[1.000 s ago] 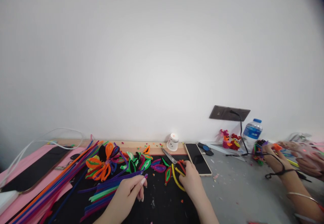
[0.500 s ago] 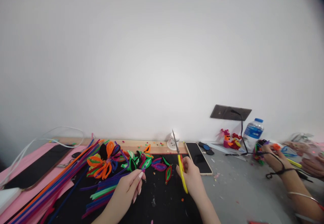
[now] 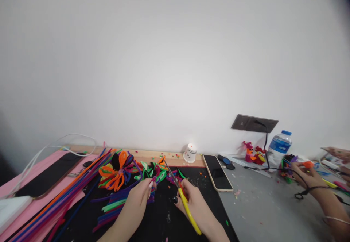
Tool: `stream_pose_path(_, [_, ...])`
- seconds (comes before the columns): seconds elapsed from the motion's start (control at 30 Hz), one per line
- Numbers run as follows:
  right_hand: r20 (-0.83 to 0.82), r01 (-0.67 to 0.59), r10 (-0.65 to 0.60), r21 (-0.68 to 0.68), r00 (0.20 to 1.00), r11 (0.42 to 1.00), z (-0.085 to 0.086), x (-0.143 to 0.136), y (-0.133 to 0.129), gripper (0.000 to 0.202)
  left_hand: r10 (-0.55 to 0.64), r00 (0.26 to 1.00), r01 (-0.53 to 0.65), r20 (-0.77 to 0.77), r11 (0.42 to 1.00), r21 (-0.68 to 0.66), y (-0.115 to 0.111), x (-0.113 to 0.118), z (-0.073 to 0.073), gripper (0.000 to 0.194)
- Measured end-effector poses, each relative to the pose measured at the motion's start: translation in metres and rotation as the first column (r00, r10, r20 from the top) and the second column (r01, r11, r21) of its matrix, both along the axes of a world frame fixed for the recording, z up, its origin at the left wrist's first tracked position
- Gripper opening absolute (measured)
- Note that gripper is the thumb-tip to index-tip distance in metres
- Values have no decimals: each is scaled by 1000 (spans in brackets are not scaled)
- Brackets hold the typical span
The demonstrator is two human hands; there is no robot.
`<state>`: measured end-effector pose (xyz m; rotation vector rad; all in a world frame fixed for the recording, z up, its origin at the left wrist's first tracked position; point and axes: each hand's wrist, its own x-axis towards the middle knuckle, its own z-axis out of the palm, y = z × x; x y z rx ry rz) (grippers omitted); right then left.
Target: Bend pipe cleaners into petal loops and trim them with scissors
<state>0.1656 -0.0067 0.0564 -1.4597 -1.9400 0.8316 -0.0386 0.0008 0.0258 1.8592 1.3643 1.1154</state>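
Note:
My left hand is closed in a pinch on a small magenta-purple pipe cleaner piece, mostly hidden by the fingers. My right hand grips yellow-handled scissors, whose blades slant up and left past my left fingertips. Just beyond both hands lie looped green, black and magenta pipe cleaner petals. An orange pipe cleaner flower sits behind my left wrist. Cut purple, blue and green pipe cleaners lie beside my left forearm on the black mat.
Long pipe cleaners lie over pink paper at left. A paper cup and a phone stand and lie behind my right hand. At right are small figures, a water bottle and another person's hand.
My right hand has come left and lower, and the scissors now tilt left toward my left hand instead of pointing nearly straight up. The view has shifted slightly.

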Motion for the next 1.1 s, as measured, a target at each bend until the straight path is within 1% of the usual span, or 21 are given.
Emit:
stream_pose_path(0.1, [219,44,-41,-9,975,999,1,-3,-5,24,42,993,-31,-111,994,101,1,-4,2,28])
stream_pose_path(0.17, [332,62,-58,-2,942,998,-1,-6,-6,25,53,987,-28,-154,987,160,2,-6,0,27])
stream_pose_path(0.23, [416,76,-73,9,907,997,-3,-8,-7,27,79,978,-42,-191,980,192,4,-9,-3,27])
stream_pose_path(0.33, [489,82,-76,8,869,997,0,-13,-10,30,126,960,-69,-250,972,225,6,-12,-7,28])
stream_pose_path(0.4, [512,86,-73,-3,856,996,5,-16,-12,32,152,944,-78,-292,965,249,7,-14,-8,29])
stream_pose_path(0.57, [526,92,-68,-19,848,996,13,-18,-14,34,149,925,-33,-349,948,318,8,-16,-7,29])
stream_pose_path(0.73, [514,68,-57,-4,856,998,10,-15,-14,33,210,905,-70,-370,931,359,8,-15,-4,31])
stream_pose_path(0.87, [516,58,-45,-9,855,998,9,-14,-14,35,248,881,-63,-403,906,418,8,-15,-2,31])
stream_pose_path(0.97, [521,59,-40,-21,853,998,8,-15,-13,36,267,863,-59,-429,897,439,8,-15,-2,30])
stream_pose_path(1.1, [504,59,-52,2,862,998,6,-14,-13,36,280,850,-38,-446,878,478,8,-15,-2,30])
